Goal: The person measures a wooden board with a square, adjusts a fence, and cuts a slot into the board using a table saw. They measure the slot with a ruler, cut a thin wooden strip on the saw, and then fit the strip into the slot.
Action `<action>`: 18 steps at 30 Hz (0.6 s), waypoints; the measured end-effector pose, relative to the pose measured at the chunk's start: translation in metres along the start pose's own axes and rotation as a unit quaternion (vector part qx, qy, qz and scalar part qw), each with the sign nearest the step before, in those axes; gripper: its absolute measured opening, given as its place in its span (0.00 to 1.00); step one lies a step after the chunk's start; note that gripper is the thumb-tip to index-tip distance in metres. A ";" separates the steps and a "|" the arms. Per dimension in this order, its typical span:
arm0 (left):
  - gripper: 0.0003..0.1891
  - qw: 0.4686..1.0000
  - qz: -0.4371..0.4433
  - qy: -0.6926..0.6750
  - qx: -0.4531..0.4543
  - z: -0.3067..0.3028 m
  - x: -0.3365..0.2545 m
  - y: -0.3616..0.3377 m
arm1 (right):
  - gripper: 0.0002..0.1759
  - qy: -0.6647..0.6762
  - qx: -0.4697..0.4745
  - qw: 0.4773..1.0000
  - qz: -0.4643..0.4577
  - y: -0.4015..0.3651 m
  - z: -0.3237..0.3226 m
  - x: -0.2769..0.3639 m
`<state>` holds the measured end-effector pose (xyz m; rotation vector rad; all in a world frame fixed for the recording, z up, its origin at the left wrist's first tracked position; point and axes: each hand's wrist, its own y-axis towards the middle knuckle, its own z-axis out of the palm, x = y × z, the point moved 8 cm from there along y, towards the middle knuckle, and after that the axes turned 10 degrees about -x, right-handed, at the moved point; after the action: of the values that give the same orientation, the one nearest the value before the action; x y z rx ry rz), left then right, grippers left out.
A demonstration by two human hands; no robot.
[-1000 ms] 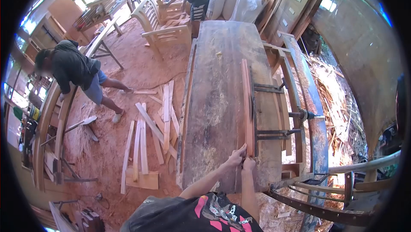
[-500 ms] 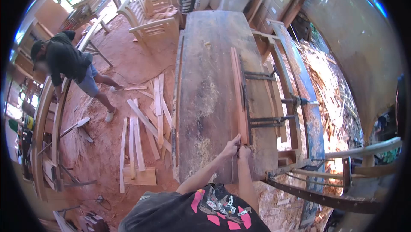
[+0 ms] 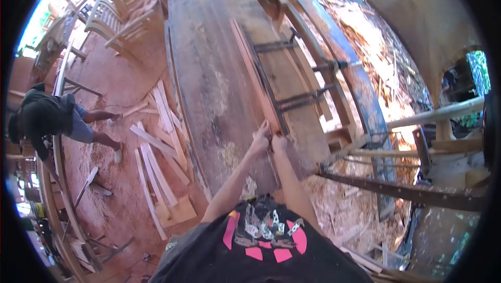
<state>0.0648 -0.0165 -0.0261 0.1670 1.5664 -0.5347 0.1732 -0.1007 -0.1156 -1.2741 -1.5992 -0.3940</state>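
Note:
Both hands are close together at the near end of a long reddish wooden strip (image 3: 254,77), which lies lengthwise on the large worn workbench (image 3: 201,58). My left hand (image 3: 261,138) has its fingers closed at the strip's left edge. Right beside it, my right hand (image 3: 278,142) is closed at the strip's near end; what lies inside its fingers is too small to make out. A dark metal bar (image 3: 269,95) runs along the strip's right side, with dark clamp rods (image 3: 302,100) reaching to the right from it.
Loose wood strips (image 3: 156,171) lie on the reddish floor left of the bench. A person (image 3: 52,121) bends over long beams at the far left. A wooden chair (image 3: 112,22) stands at upper left. Frames and a blue plank (image 3: 339,43) flank the bench's right side.
The view has swung, so the bench and strip now appear tilted and further left. Both hands remain together at the strip's near end. The person at the left still leans over the beams.

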 end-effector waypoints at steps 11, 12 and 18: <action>0.35 0.995 0.050 0.049 -0.074 -0.006 -0.009 -0.011 | 0.19 -0.140 0.006 0.973 -0.186 -0.044 -0.118 0.133; 0.35 0.995 0.048 0.050 -0.072 -0.004 -0.005 -0.012 | 0.20 -0.181 0.009 0.954 -0.240 -0.047 -0.114 0.143; 0.32 0.978 0.109 0.128 -0.123 -0.010 0.005 0.000 | 0.23 -0.203 0.035 0.937 -0.283 -0.036 -0.094 0.139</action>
<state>0.0557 -0.0138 -0.0313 0.2225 1.8239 -0.1472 0.1982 -0.1111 0.0535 -0.8508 -2.3195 -0.4367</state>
